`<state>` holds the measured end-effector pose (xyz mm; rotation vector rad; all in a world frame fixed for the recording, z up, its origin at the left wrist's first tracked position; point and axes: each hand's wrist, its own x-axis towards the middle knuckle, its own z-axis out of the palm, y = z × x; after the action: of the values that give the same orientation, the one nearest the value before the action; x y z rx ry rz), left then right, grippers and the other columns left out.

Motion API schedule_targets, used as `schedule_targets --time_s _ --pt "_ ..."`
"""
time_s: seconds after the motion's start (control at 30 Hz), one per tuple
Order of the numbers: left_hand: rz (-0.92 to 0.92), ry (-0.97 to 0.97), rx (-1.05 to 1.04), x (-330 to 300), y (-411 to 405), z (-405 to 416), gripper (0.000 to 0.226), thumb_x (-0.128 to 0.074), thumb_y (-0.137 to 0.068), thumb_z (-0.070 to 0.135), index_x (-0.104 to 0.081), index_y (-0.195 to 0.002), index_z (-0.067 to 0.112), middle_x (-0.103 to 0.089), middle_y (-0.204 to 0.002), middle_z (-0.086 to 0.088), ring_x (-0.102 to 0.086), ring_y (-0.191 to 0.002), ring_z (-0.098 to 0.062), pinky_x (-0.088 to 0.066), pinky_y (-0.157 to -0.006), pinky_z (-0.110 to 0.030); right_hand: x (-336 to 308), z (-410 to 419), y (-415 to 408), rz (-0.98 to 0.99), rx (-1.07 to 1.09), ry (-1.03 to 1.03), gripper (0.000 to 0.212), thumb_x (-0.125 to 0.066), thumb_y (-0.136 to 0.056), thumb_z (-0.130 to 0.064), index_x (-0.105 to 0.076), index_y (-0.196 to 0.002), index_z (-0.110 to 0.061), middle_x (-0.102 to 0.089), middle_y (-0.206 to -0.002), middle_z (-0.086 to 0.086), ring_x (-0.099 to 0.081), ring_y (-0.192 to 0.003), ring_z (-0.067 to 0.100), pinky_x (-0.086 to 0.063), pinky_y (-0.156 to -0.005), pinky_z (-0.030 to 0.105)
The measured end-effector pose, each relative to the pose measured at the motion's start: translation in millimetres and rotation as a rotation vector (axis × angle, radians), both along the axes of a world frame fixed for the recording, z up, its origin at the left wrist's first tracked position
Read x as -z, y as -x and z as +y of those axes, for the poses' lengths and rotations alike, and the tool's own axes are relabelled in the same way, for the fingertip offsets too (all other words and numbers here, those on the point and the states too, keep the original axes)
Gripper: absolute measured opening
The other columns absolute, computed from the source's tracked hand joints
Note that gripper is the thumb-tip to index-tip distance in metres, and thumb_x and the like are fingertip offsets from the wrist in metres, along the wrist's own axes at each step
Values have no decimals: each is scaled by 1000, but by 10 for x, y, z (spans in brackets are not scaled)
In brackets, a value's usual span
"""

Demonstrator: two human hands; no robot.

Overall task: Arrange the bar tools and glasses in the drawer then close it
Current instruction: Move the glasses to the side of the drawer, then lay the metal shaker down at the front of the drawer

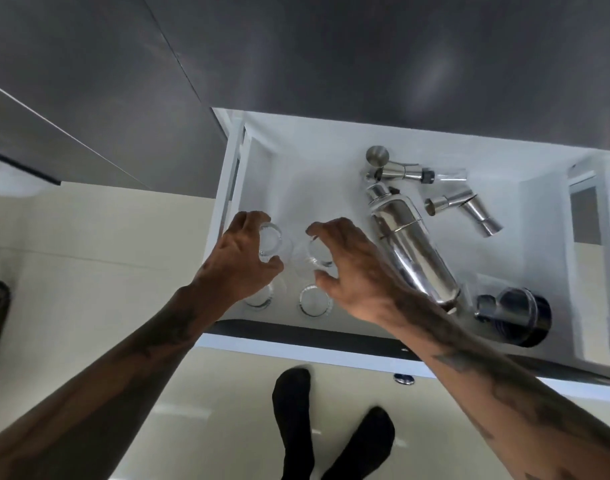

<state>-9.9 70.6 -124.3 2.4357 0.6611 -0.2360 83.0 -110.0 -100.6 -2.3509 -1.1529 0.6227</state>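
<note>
In the drawer (314, 161), the left hand (241, 258) curls round the left glass (274, 237) and the right hand (348, 268) round the right glass (319, 252), each directly beneath its palm, side by side, with the shaker (414, 244) slanting right of the right hand.

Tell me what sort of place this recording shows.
Most likely a home kitchen or bar corner. A white pull-out drawer under a grey countertop holds a cocktail shaker, jiggers and small glasses, and the person stands in socks on a glossy floor.
</note>
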Motion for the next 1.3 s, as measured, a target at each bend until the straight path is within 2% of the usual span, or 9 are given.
schedule_targets --time_s 0.33,0.4,0.47,0.57,0.67,0.83,0.93,1.1,1.3 --pt "127 -27 -16 -246 -79 -8 49 -63 -85 34 -50 -129 15 -55 -134 -8 -57 -112 -29 -48 -93 -41 110 46 -51 88 -90 94 66 -65 -91 -22 -34 -149 -34 -36 -151 6 -45 -130 24 -45 -102 33" --pt "15 -108 -12 -357 -163 -47 44 -58 -86 30 -55 -127 14 -54 -133 -9 -59 -112 -32 -49 -93 -43 28 -115 -131 81 15 30 65 -64 -89 -26 -38 -148 -32 -39 -149 5 -43 -131 24 -43 -106 37" --pt "-123 -156 53 -443 -339 -129 41 -57 -87 26 -58 -125 10 -57 -128 -14 -60 -112 -34 -52 -91 -44 -20 -405 -232 -99 243 -23 62 -65 -82 -33 -47 -141 -23 -49 -139 7 -48 -124 27 -46 -100 43" --pt "-183 -113 171 -469 -761 -363 43 -58 -88 24 -56 -129 9 -56 -128 -16 -58 -116 -32 -52 -94 -46 -8 -896 -329 -193 493 175 83 -72 -75 -47 -37 -144 -18 -43 -141 13 -45 -122 32 -44 -98 43" --pt "-138 -94 372 -386 -1166 -660 50 -56 -89 21 -47 -137 9 -48 -137 -15 -50 -123 -32 -48 -98 -47 96 -1146 -305 -94 386 397 98 -72 -74 -55 -21 -150 -19 -41 -143 12 -45 -124 30 -37 -102 40" --pt "-36 -231 722 -273 -1411 -977 48 -53 -92 26 -45 -138 14 -42 -149 -11 -43 -133 -30 -43 -103 -46 148 -1408 -383 -76 342 349 88 -79 -71 -43 -32 -140 -17 -51 -132 6 -53 -112 25 -41 -96 38" --pt "4 -212 837 -214 -1330 -1053 40 -52 -91 32 -50 -128 16 -60 -120 -5 -55 -109 -21 -49 -95 -45 122 -1631 -457 -7 271 334 90 -82 -71 -35 -32 -144 -21 -45 -140 1 -48 -118 21 -40 -95 32" --pt "147 -264 838 -108 -880 -1147 66 -45 -89 58 -31 -147 29 -48 -126 -9 -50 -114 -23 -41 -99 -41 97 -1742 -508 101 128 286 87 -81 -74 -16 -34 -146 -28 -40 -146 -7 -40 -126 16 -39 -101 30" --pt "94 -178 759 -106 -599 -1340 46 -32 -85 60 -52 -107 25 -53 -109 3 -52 -96 -15 -47 -90 -35 79 -1838 -439 158 35 283 75 -76 -79 -17 -39 -141 -36 -40 -143 -13 -39 -123 12 -34 -89 23"
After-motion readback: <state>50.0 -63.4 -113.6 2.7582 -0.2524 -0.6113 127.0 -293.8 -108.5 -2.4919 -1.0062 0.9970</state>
